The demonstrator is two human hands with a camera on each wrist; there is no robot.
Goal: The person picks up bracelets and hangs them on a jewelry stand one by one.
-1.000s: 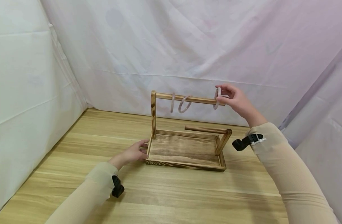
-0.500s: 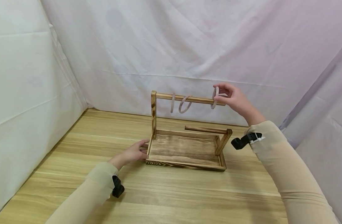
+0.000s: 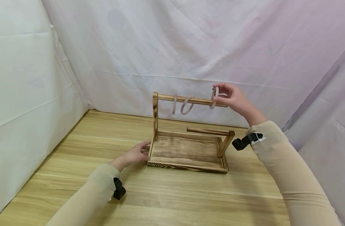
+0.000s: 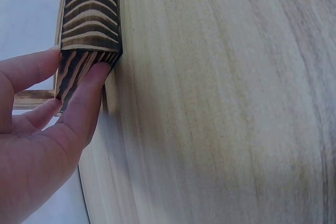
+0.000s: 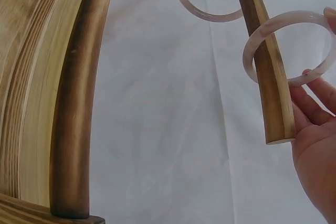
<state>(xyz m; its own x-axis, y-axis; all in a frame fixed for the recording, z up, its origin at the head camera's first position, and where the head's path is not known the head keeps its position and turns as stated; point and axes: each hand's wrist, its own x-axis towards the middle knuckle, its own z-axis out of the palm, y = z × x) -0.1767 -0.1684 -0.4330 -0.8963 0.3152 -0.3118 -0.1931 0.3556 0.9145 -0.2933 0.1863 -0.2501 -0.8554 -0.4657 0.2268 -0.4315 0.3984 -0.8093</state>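
A wooden display rack with a shallow tray stands on the table. My right hand pinches a pale pinkish bangle between thumb and fingers. That bangle encircles the upper bar near its free right end, as the right wrist view also shows. Farther left on the same bar hang two similar bangles, one nearly edge-on and one turned at an angle. At the tray's left end, my left hand rests its fingertips against the short side, with fingers fairly straight.
A lower bar juts leftward from a short post at the tray's right end. A tall post carries the upper bar at the left. White cloth hangs behind the wooden table and at both sides.
My right hand has slid the pinched bangle a little leftward along the upper bar, away from the free end. My left hand and the two hanging bangles stay in place.
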